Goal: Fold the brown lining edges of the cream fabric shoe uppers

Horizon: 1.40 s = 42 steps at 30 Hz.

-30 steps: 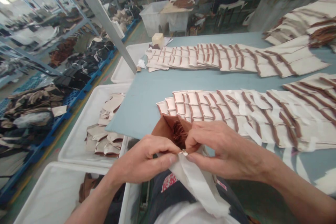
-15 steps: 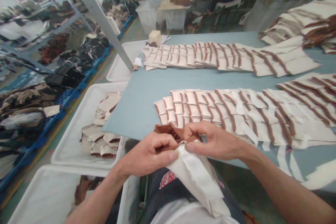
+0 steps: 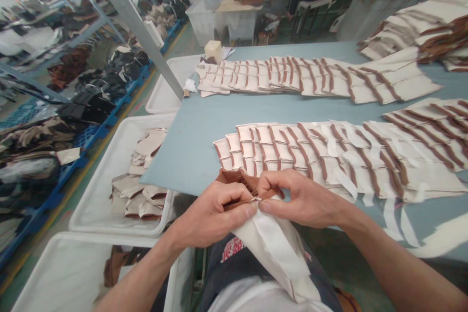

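Note:
Both hands pinch the edge of a brown-and-cream fabric piece (image 3: 252, 243) in front of my body. My left hand (image 3: 217, 212) grips it from the left, thumb on top of the edge. From the right, my right hand (image 3: 298, 197) pinches the same edge, the two thumbs almost meeting. A white strip (image 3: 281, 248) hangs down from the pinched spot over the cream side. The brown side (image 3: 234, 178) rises behind my fingers, partly hidden by them. Just beyond lies a row of overlapping cream pieces with brown edges (image 3: 281, 146).
A blue-green table (image 3: 175, 156) carries a second row of cream pieces (image 3: 310, 75) farther back. Loose white strips (image 3: 345, 183) lie on the near row. White bins (image 3: 84, 209) stand at the left, beside a slanted metal post (image 3: 139, 29). A yellowish block (image 3: 213, 50) sits at the far corner.
My left hand has shifted slightly right, bringing its thumb closer to the right thumb at the pinched edge. The view has moved a little.

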{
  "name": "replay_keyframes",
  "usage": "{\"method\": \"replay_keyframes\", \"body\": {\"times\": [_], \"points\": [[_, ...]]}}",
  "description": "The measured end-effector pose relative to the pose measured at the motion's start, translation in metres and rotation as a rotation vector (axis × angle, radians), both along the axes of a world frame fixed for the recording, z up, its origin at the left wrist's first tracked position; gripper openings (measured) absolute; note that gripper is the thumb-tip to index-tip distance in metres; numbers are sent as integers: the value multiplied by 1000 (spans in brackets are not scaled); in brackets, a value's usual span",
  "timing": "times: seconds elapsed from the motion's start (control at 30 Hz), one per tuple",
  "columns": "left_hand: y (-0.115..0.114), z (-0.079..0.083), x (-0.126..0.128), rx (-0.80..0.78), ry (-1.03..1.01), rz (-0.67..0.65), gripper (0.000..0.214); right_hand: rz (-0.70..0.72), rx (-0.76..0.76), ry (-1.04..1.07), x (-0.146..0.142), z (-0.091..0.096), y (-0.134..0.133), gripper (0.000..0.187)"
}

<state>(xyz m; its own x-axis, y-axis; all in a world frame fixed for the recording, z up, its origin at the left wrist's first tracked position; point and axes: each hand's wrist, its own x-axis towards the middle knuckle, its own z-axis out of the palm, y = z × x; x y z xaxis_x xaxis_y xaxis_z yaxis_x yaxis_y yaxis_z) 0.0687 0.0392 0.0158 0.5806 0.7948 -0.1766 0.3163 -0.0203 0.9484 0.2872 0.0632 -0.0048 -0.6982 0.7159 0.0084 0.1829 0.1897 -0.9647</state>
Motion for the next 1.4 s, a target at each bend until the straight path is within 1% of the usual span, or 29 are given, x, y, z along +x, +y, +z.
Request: {"method": "replay_keyframes", "body": {"times": [0.13,0.23,0.3,0.4,0.43,0.5,0.57,0.6,0.67,0.77,0.83,0.87,0.93,1.03,1.1,1.17,1.2,1.27,1.33,1.4], "points": [[-7,3,-7,77,110,-47,27,20,48,-49,2,-3,-5,8],[-11,7,-13,55,195,-99,16,-11,128,-97,4,-2,-8,10],[-11,9,-14,25,165,-111,24,-18,192,-98,5,0,-9,12],[-7,10,-10,-16,107,-60,48,-7,281,-116,5,5,-10,12],[-6,10,-8,-25,108,-51,52,-1,301,-127,5,7,-10,12],[-5,10,-3,-18,113,-80,51,7,322,-140,5,8,-11,11],[-6,10,-1,58,129,-146,47,20,307,-124,5,7,-12,11],[-9,9,0,124,148,-174,45,32,287,-111,5,7,-13,11],[-15,6,0,304,226,-205,42,51,249,-93,6,5,-15,10],[-24,-2,0,581,341,-180,39,41,244,-111,7,3,-18,12],[-27,-7,0,676,353,-151,37,29,262,-134,6,4,-20,16],[-27,-7,-1,685,345,-144,36,28,271,-143,6,5,-20,17],[-27,-4,-1,644,334,-147,33,27,303,-157,5,10,-21,18],[-30,12,1,564,323,-141,30,34,359,-155,4,22,-27,16],[-37,25,5,559,322,-95,30,55,378,-143,5,31,-35,15],[-47,34,11,572,313,-53,31,75,387,-115,7,38,-45,14],[-52,36,14,576,297,-59,32,72,388,-94,8,41,-49,13],[-61,35,19,580,235,-122,33,53,377,-28,9,42,-53,12],[-66,32,22,592,155,-202,36,44,364,72,9,39,-48,11],[-68,29,24,588,93,-252,38,59,372,169,8,31,-35,25]]}}
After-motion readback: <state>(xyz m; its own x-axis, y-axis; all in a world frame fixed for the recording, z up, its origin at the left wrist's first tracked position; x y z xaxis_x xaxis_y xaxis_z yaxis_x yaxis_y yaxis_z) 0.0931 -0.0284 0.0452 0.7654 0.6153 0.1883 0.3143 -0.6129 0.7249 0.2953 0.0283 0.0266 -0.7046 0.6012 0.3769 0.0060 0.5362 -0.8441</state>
